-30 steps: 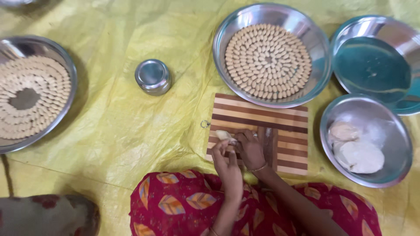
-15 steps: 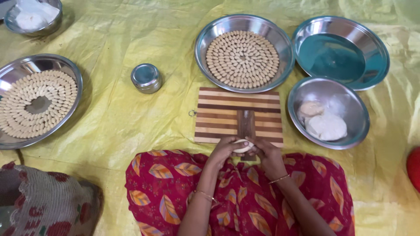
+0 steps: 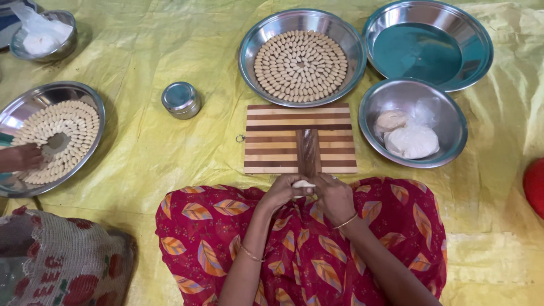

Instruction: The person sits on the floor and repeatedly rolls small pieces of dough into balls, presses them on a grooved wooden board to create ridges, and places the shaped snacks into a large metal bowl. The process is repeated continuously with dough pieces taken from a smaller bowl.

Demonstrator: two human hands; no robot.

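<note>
Over my lap, just in front of the striped wooden board (image 3: 272,141), my left hand (image 3: 281,192) and my right hand (image 3: 334,195) meet around a small pale lump of dough (image 3: 302,184). Both hands pinch it between the fingertips. A narrow ridged wooden strip (image 3: 309,150) lies across the board's middle. Behind the board stands a steel plate (image 3: 252,59) filled with rings of small shaped dough pieces (image 3: 300,65). To the right, a steel bowl (image 3: 453,136) holds larger dough lumps (image 3: 412,141).
A yellow sheet (image 3: 170,147) covers the floor. A small lidded steel tin (image 3: 181,100) stands left of the board. An empty steel plate (image 3: 428,42) sits far right. At the left, another person's hand (image 3: 22,157) touches a second plate (image 3: 93,102) of pieces. A steel bowl (image 3: 25,54) holds a plastic bag.
My hands have drawn back off the board toward my lap, still holding the dough lump. The view has shifted, bringing the left plate and another person's hand into sight.
</note>
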